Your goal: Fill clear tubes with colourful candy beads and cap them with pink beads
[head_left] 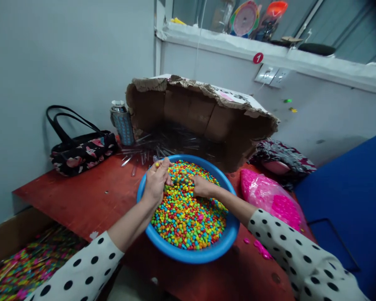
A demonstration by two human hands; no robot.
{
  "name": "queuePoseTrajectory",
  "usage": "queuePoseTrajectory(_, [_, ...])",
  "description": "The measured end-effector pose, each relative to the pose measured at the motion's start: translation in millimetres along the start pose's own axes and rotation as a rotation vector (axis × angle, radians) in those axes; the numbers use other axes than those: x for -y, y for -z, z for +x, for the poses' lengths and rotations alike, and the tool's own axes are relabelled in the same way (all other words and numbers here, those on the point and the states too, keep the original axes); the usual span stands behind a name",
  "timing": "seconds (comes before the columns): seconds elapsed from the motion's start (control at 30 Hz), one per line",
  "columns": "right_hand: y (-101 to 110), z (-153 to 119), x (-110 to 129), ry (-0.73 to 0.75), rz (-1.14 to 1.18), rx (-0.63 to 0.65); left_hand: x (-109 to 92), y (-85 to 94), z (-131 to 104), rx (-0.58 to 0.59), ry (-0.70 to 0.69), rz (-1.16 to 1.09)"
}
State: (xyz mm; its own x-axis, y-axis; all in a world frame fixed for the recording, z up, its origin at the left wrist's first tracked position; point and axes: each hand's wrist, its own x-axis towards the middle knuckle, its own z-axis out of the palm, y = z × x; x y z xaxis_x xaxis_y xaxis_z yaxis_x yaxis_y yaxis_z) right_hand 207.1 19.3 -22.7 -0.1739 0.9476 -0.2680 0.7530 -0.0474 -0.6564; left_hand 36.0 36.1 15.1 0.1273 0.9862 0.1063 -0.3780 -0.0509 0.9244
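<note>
A blue basin (192, 256) full of small, shiny, multicoloured candy-like pieces (188, 225) stands on the red table. Over its left rim, my left hand (156, 182) is closed around what looks like a clear plastic tube (156, 159), mostly hidden by the fingers. A yellow piece shows at the top of that grip. My right hand (202, 186) reaches in from the right, its fingers curled and dug into the pieces. Its fingertips are buried, so what they hold cannot be seen.
Behind the basin, a torn cardboard box (188, 110) lies open, with clear tubes (163, 146) spilling out. A flowered handbag (83, 152) and a flask (123, 124) stand left. A pink-filled plastic bag (274, 200) lies right; several pink pieces (262, 249) lie nearby. Colourful items (34, 263) fill a box lower left.
</note>
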Motion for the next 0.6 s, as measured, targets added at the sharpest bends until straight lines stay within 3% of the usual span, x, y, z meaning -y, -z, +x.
queuePoseTrajectory(0.17, [7.6, -15.1, 2.7, 0.057, 0.732, 0.051, 2.7, 0.7, 0.8, -0.052, -0.043, 0.049])
queuePoseTrajectory(0.27, [8.0, -23.8, 5.8, 0.024, 0.952, 0.058, 3.3, -0.7, -1.3, -0.026, 0.015, 0.093])
queuePoseTrajectory(0.43, [1.4, -29.7, 17.1, 0.003, 1.115, 0.062, 6.0, -1.0, -6.6, 0.115, 0.063, 0.226])
queuePoseTrajectory(0.6, [3.9, -31.6, 16.4, 0.011, 0.991, 0.008, 7.1, -0.7, -8.4, 0.182, 0.094, 0.334])
